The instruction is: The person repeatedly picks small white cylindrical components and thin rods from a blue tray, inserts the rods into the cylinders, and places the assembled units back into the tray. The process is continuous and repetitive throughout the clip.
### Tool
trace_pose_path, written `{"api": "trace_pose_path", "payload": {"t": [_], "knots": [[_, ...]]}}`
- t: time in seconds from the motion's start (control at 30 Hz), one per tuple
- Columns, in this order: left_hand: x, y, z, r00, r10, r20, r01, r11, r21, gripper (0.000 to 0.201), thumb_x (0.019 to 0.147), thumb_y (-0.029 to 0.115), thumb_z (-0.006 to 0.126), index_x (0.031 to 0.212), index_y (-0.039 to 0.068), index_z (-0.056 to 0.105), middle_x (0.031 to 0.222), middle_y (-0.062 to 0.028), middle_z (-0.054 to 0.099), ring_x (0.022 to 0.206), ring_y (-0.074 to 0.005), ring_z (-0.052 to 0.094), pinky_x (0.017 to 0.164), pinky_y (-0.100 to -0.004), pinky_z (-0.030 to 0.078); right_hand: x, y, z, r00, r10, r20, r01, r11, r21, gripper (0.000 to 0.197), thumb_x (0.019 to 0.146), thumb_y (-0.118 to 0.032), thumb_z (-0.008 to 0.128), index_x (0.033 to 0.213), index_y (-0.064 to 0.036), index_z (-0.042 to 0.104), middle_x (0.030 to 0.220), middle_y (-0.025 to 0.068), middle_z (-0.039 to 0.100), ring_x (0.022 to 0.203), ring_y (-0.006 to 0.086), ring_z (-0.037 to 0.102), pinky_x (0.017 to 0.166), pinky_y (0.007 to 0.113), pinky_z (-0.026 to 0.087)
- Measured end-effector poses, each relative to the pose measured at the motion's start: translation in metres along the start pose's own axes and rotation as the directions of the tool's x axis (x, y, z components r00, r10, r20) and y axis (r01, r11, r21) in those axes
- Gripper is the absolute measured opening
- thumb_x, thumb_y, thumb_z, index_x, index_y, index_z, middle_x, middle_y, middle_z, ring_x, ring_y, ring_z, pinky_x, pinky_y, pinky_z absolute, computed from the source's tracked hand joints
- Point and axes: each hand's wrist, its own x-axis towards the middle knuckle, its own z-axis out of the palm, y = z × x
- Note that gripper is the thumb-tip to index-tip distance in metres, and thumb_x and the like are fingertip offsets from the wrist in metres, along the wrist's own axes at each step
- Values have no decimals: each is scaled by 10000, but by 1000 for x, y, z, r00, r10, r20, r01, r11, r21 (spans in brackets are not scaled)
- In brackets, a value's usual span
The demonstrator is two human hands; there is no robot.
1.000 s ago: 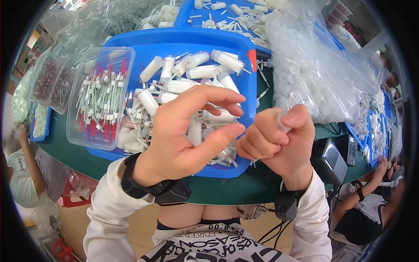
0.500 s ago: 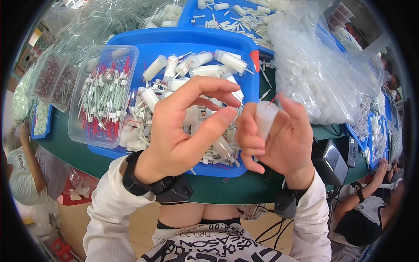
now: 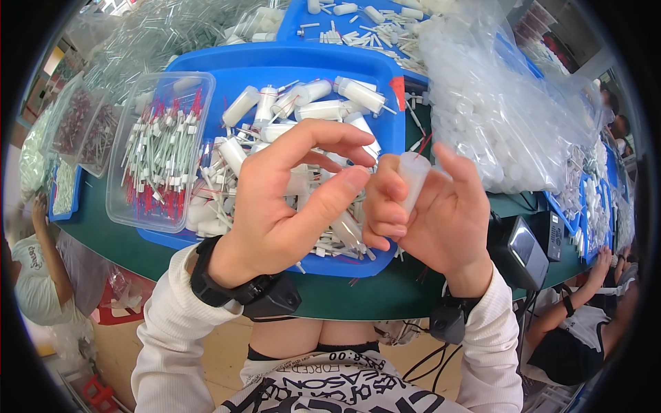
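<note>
In my right hand [image 3: 444, 217], curled fingers hold a white translucent plastic cylinder [image 3: 414, 176] upright with a slight tilt, a thin red wire at its top end. My left hand [image 3: 272, 210] is just to the left, thumb and fingers curved and apart, with nothing visible between them. Behind and below both hands lies a blue tray [image 3: 275, 56] heaped with similar white cylinders [image 3: 242, 105] and thin white stems. Part of that heap is hidden by my left hand.
At the tray's left, a clear plastic box [image 3: 118, 206] holds many red-and-white wired sticks. A big clear bag of white round caps [image 3: 482, 110] bulges at the right, near a black box-shaped device [image 3: 522, 251]. Another blue tray [image 3: 297, 20] stands behind. Co-workers sit at both sides.
My right hand has shifted slightly left, toward the left hand, and its fingers curl more around the cylinder, which tilts a little more. My left hand has barely moved.
</note>
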Motion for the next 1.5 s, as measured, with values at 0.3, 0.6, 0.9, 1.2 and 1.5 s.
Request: {"api": "trace_pose_path", "payload": {"t": [0.3,0.6,0.9,1.2,1.5], "knots": [[2,-1,-4,993,10,121,-3,998,-55,413,753,87,641,1122,-42,504,1102,-141,520,992,-196,533,819,-310,439,-2,4,7,825,-540,169,285,138,-949,238,757,-82,660,956,-14,548,787,84,567,692,198,559,601,279,448],[1,-7,3,999,30,20,-26,988,-155,350,684,-110,641,1023,-42,584,1045,-152,528,921,-191,565,743,-269,522,-2,6,6,758,-595,268,325,-11,-946,208,777,-123,622,922,0,538,761,90,588,613,158,551,568,241,433],[0,-5,4,995,70,75,-65,995,-76,345,669,-104,669,994,-48,569,967,-137,559,861,-192,583,751,-293,506,-4,8,6,907,-415,-66,149,465,-873,156,848,-145,500,853,10,496,722,62,556,612,85,484,548,247,396],[3,-4,1,990,134,40,-136,990,45,318,689,-97,642,993,-63,557,1014,-144,544,947,-203,557,801,-307,494,0,12,3,794,-594,133,295,184,-938,227,852,-153,488,1013,6,480,835,101,526,707,135,507,668,269,404],[6,-11,-1,987,-19,-161,-20,971,-237,280,722,-94,612,992,-49,554,1018,-110,566,990,-185,555,810,-311,511,-2,-11,-13,734,-679,15,481,503,-718,170,846,-48,516,986,48,523,922,102,561,836,162,571,763,304,474]]}}
